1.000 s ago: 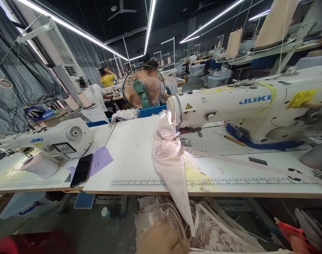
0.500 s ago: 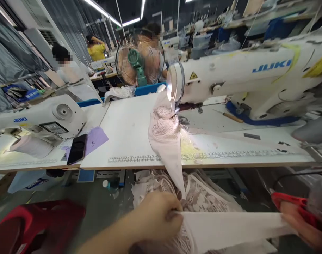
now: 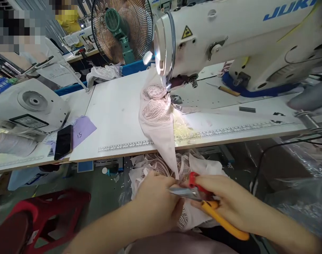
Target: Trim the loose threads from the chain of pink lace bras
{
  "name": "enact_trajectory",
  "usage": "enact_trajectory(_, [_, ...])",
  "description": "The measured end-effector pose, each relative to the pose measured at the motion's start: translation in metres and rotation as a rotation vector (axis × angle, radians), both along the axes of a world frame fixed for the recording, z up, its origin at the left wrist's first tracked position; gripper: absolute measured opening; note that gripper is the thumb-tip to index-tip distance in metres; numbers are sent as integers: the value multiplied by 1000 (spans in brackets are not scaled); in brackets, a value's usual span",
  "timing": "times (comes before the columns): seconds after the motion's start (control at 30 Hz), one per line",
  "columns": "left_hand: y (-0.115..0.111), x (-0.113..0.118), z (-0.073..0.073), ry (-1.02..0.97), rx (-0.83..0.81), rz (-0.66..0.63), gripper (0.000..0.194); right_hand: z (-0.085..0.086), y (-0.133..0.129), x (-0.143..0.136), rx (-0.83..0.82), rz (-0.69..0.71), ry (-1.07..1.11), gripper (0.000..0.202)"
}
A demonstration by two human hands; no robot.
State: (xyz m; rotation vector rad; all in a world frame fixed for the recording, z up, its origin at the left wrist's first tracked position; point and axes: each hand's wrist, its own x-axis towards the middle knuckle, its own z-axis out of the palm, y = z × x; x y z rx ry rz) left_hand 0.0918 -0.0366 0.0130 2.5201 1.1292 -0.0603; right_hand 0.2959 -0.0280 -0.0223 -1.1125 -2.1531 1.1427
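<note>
Low in the centre, my left hand (image 3: 158, 203) is closed on pale pink lace garments (image 3: 187, 213) that lie heaped below the table edge. My right hand (image 3: 224, 199) grips scissors (image 3: 214, 211) with one red and one orange handle; their blades point left and touch or nearly touch my left fingers. Above the hands, a pale pink lace piece (image 3: 157, 121) lies under the needle area of the white sewing machine (image 3: 229, 38), its pointed end hanging over the table's front edge.
The white table (image 3: 116, 113) carries a printed ruler, a black phone (image 3: 63, 141) on purple paper, and a wooden-handled tool (image 3: 229, 91). A second machine (image 3: 31, 100) stands left. Behind is a fan (image 3: 122, 30); people are at the back left. A red stool (image 3: 52, 211) stands lower left.
My right hand has come in from the far right to beside my left hand, and scissors now show in it. The stretched pale strip between the hands is gone. The view has tilted down.
</note>
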Motion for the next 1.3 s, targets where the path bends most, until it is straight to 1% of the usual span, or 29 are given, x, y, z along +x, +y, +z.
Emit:
enact_trajectory(0.03, [0, 0, 1, 13, 2, -12, 19, 0, 2, -8, -43, 66, -21, 24])
enact_trajectory(0.1, [1, -2, 2, 39, 2, -28, 22, -3, 5, -14, -102, 129, -54, 28])
enact_trajectory(0.17, [2, -8, 4, 55, 9, -40, 26, -5, 7, -14, -125, 148, -49, 27])
enact_trajectory(0.23, [3, -18, 7, 55, 27, -40, 28, -6, 7, -10, -113, 174, -28, 25])
enact_trajectory(0.37, [4, -44, 15, 31, 55, 5, 23, -4, 5, -4, -88, 188, 10, 20])
enact_trajectory(0.47, [0, -66, 17, -73, 55, 61, 21, -3, 4, -3, -107, 197, 21, 16])
enact_trajectory(0.6, [-10, -88, 12, -317, 79, 264, 24, -4, 4, -1, -121, 186, 64, 14])
enact_trajectory(0.63, [-12, -91, 10, -393, 75, 290, 24, -4, 5, -1, -121, 184, 77, 14])
enact_trajectory(0.7, [-14, -93, 7, -579, 16, 268, 25, -4, 4, 0, -108, 179, 97, 14])
enact_trajectory(0.77, [-13, -91, 8, -751, -111, 199, 19, -4, 4, 1, -72, 163, 109, 16])
enact_trajectory(0.8, [-11, -89, 9, -801, -195, 155, 14, -4, 3, 2, -55, 156, 111, 16])
enact_trajectory(0.83, [-9, -86, 11, -823, -279, 109, 11, -3, 2, 2, -38, 149, 111, 17])
enact_trajectory(0.9, [-5, -82, 17, -806, -397, 18, 17, -2, 1, 4, -12, 142, 108, 16])
enact_trajectory(0.97, [-3, -79, 24, -762, -433, -43, 23, -2, -1, 5, 0, 142, 114, 15])
enact_trajectory(1.03, [-3, -78, 29, -718, -426, -54, 25, -1, -2, 5, 3, 140, 114, 14])
enact_trajectory(1.07, [-4, -77, 31, -693, -424, -44, 26, -2, -2, 5, -1, 142, 112, 14])
enact_trajectory(1.13, [-6, -76, 31, -643, -392, 23, 28, -2, -3, 6, -7, 138, 106, 13])
enact_trajectory(1.2, [-6, -75, 29, -597, -306, 136, 28, -2, -4, 7, -11, 123, 100, 14])
enact_trajectory(1.27, [-5, -72, 24, -575, -197, 253, 25, -3, -4, 8, 11, 86, 102, 17])
enact_trajectory(1.3, [-5, -71, 21, -583, -158, 292, 22, -4, -4, 10, 25, 64, 102, 19])
